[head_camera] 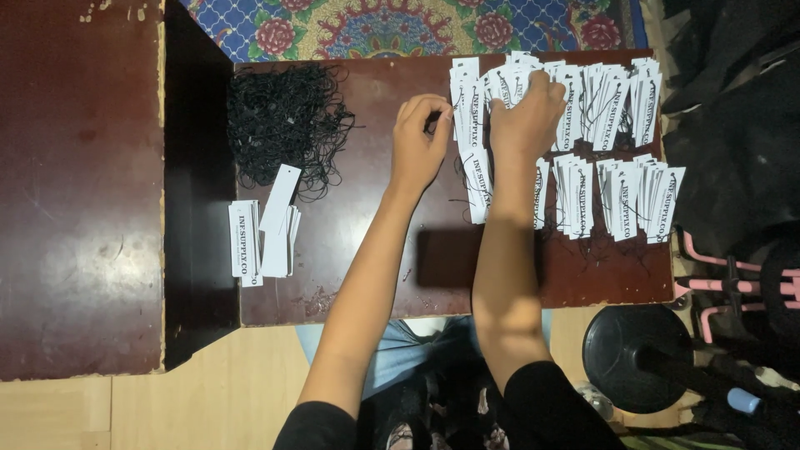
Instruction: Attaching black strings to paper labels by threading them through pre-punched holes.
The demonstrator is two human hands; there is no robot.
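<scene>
My left hand (419,137) hovers over the dark red low table (375,267), its fingertips pinched on a thin black string loop beside a row of white paper tags. My right hand (527,117) rests on top of a bunch of strung white tags (508,87) at the table's far side, fingers curled over them. Several more bundles of strung tags (621,196) lie fanned out to the right. A tangled heap of black strings (287,117) sits at the far left of the table. A small stack of unstrung white tags (262,229) lies below that heap.
A larger dark red table (79,183) stands to the left, with a dark gap between the two. A patterned floral rug (400,25) lies beyond. Black fabric (737,142), a pink frame (733,283) and a round black weight plate (637,354) crowd the right side.
</scene>
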